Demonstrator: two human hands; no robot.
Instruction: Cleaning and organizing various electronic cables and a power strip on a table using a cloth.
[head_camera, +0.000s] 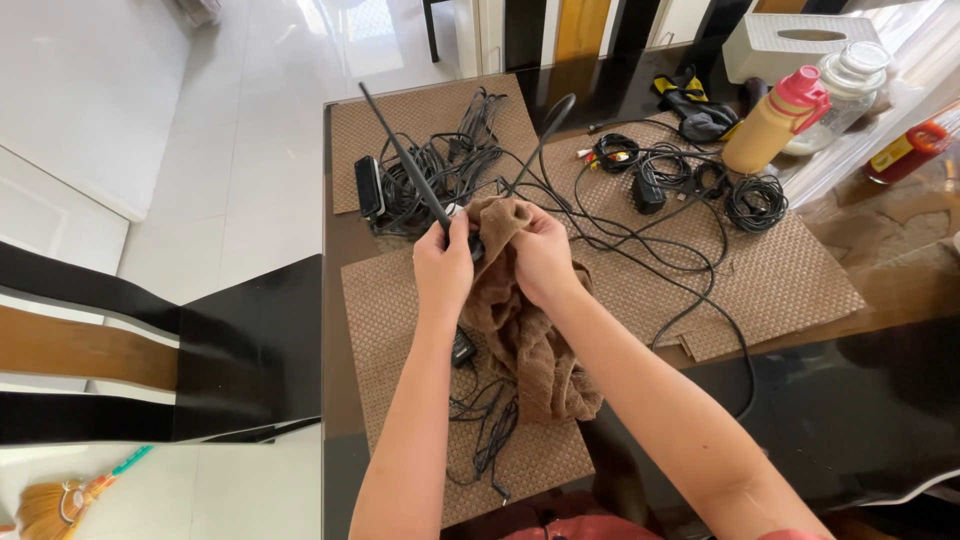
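**Brown towel worked over a black antenna**

The brown towel (525, 330) was the centre of the scene: a thick, fuzzy terry cloth, bunched at the top and hanging in loose folds toward the person. It lay over the near woven placemat (400, 340) on the dark glossy worktop (850, 400).

The left hand (443, 262), just left of the towel's top, had its grip closed around the base of a long, thin black antenna (400, 150) that slanted up and away from the towel. The right hand (540, 250) was closed on the towel's bunched upper end, pressed against the antenna's base.

Beyond the towel sat a tangle of black cables (440, 170). Farther right of it were a coiled cable (755, 200) and a tan bottle with a pink cap (775, 125).
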